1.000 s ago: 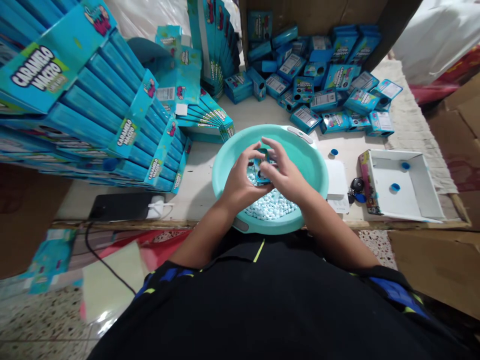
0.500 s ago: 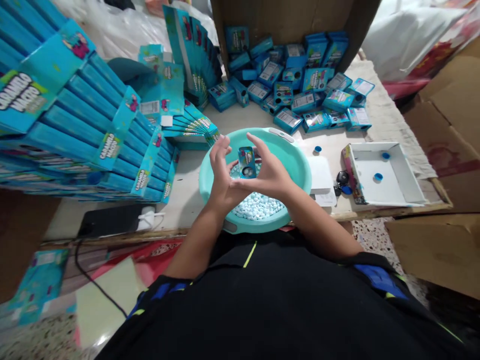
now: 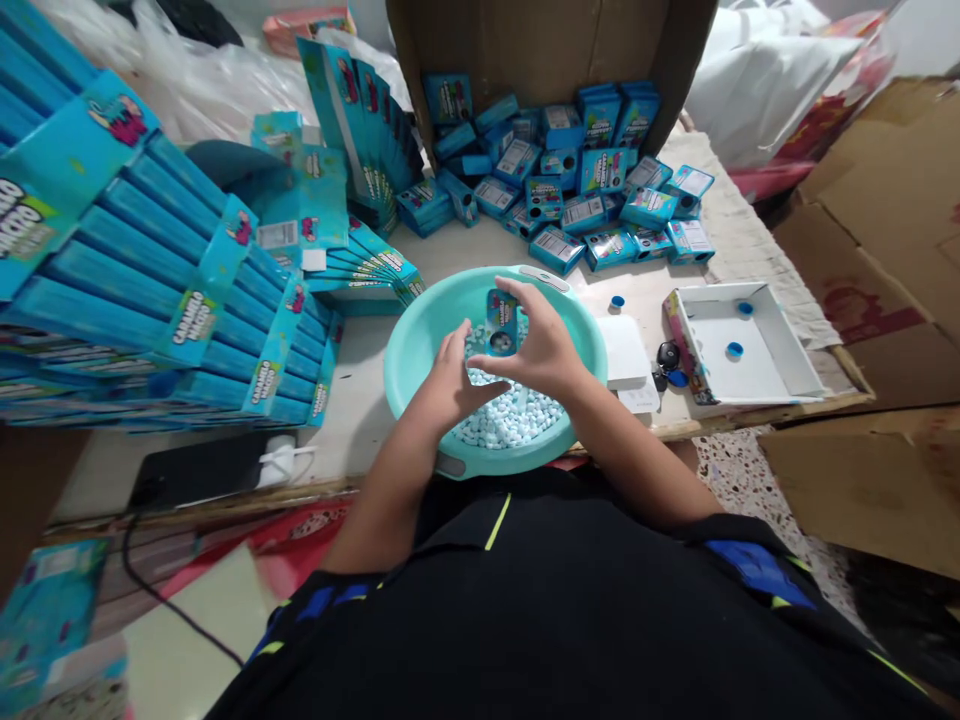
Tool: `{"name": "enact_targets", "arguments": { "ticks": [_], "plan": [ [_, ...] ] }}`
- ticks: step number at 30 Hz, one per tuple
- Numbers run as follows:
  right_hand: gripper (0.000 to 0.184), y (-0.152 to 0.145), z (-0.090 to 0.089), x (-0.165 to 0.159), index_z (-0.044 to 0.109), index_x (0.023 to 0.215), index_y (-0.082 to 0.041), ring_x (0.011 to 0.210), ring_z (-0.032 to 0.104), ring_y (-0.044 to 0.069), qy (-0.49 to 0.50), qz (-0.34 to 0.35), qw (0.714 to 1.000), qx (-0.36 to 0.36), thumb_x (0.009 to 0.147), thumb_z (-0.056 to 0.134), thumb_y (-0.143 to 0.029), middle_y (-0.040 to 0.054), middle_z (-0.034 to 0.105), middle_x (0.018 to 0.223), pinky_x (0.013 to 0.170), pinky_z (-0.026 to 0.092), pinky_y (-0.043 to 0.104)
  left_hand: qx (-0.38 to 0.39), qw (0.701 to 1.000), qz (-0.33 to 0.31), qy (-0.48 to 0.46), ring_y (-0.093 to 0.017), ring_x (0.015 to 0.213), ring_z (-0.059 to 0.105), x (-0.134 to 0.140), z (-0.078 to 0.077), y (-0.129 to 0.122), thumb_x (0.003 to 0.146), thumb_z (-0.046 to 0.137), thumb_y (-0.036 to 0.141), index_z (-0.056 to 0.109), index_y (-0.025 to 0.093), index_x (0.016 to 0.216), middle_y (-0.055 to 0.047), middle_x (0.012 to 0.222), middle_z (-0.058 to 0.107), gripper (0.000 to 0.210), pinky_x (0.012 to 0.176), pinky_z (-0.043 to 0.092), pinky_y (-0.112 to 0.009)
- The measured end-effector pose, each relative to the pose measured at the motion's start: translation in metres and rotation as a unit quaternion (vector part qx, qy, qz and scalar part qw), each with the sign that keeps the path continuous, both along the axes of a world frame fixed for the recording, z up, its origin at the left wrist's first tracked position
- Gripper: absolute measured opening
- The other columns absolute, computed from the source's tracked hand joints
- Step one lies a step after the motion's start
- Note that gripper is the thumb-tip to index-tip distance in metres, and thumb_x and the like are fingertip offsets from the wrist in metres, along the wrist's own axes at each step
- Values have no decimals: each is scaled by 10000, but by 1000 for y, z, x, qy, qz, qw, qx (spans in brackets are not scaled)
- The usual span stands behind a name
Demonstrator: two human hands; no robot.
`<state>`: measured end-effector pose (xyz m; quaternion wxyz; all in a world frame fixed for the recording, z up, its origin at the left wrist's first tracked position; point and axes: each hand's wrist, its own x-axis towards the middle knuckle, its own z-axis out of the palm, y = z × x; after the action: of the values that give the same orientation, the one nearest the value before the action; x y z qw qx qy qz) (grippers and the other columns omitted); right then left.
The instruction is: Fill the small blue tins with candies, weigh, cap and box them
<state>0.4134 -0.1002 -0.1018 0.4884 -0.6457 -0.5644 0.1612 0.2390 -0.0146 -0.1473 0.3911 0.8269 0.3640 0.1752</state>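
Note:
My right hand (image 3: pixel 546 345) grips a small blue candy box (image 3: pixel 502 310) by its top and bottom ends, between fingers and thumb. The box stands upright with a round dark hole low on its front. Just left of it, my left hand (image 3: pixel 450 385) is open, thumb spread from the fingers and apart from the box. Both hands are over a turquoise basin (image 3: pixel 416 345), where many pale candies (image 3: pixel 506 425) lie at the bottom.
Behind the basin, several blue boxes (image 3: pixel 581 215) lie heaped before a brown carton (image 3: pixel 547 50). Stacked blue cartons (image 3: pixel 165 280) rise at left, near a phone (image 3: pixel 195 470). Right are a white tray (image 3: pixel 772 350), blue caps (image 3: pixel 617 302) and keys (image 3: pixel 669 360).
My left hand has come away from the box and lowered, its fingers parting from my right hand. The box stays in my right hand. The whole view has shifted slightly.

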Motion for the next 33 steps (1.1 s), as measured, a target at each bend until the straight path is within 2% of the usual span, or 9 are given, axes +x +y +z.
{"name": "enact_targets", "arguments": {
  "ticks": [6, 9, 11, 15, 18, 20, 23, 27, 33],
  "plan": [
    [822, -1, 1, 2, 526, 1488, -209, 1413, 551, 372, -13, -61, 998, -14, 753, 775, -480, 165, 599, 1486, 1225, 470, 566, -36, 968, -166, 184, -428, 1404, 565, 2, 15, -4, 728, 826, 438, 618, 259, 1426, -145, 1503, 620, 750, 1173, 455, -574],
    [793, -15, 12, 4, 547, 1464, -202, 1406, 560, 393, -16, -71, 997, -3, 760, 746, -510, 171, 618, 1458, 1237, 450, 597, -49, 941, -186, 278, -455, 1320, 629, 2, 25, -7, 734, 802, 423, 666, 217, 1374, -179, 1433, 672, 686, 1113, 485, -578],
    [801, -31, 23, 14, 512, 1501, -246, 1461, 511, 405, -5, -92, 995, 22, 783, 725, -531, 145, 593, 1491, 1223, 459, 612, -36, 936, -203, 286, -472, 1348, 605, 3, 30, -8, 720, 803, 411, 682, 192, 1349, -203, 1454, 652, 676, 1128, 467, -585],
    [863, -69, 32, 55, 379, 1606, -296, 1533, 420, 435, 10, -241, 967, 78, 831, 677, -530, 127, 499, 1574, 1139, 518, 627, -15, 930, -226, 290, -448, 1394, 567, 6, 33, -6, 725, 775, 462, 698, 217, 1297, -184, 1494, 619, 627, 1166, 451, -542],
    [875, -92, 20, 90, 354, 1625, -272, 1447, 521, 408, -8, -365, 926, 97, 848, 659, -532, 155, 518, 1547, 1083, 561, 597, -6, 924, -239, 299, -415, 1337, 611, 10, 33, -2, 728, 743, 488, 711, 240, 1233, -152, 1398, 674, 564, 1153, 477, -497],
    [857, -102, 6, 107, 381, 1611, -249, 1375, 584, 379, -18, -404, 911, 86, 849, 659, -527, 168, 555, 1506, 1057, 581, 569, -13, 920, -240, 309, -408, 1288, 636, 14, 34, 0, 722, 728, 506, 710, 240, 1200, -145, 1341, 698, 548, 1120, 502, -500],
    [838, -107, -17, 122, 430, 1579, -216, 1341, 613, 353, -1, -403, 913, 56, 836, 674, -520, 177, 583, 1482, 1061, 584, 538, -27, 915, -235, 327, -406, 1195, 672, 18, 36, 0, 713, 703, 530, 713, 219, 1155, -160, 1281, 705, 541, 1063, 533, -517],
    [929, -105, -35, 123, 450, 1570, -204, 1382, 584, 366, 30, -332, 943, 26, 755, 754, -532, 191, 554, 1541, 1105, 557, 544, -26, 908, -235, 344, -409, 1179, 673, 20, 37, 0, 665, 711, 514, 715, 198, 1136, -175, 1256, 693, 567, 1054, 535, -521],
    [986, -99, -25, 119, 478, 1555, -268, 1463, 502, 379, 22, -279, 960, 30, 701, 821, -622, 155, 550, 1544, 1187, 485, 574, -39, 899, -237, 365, -399, 1198, 650, 20, 31, 0, 675, 706, 489, 688, 190, 1121, -187, 1243, 687, 537, 1056, 513, -515]
  ]
}}
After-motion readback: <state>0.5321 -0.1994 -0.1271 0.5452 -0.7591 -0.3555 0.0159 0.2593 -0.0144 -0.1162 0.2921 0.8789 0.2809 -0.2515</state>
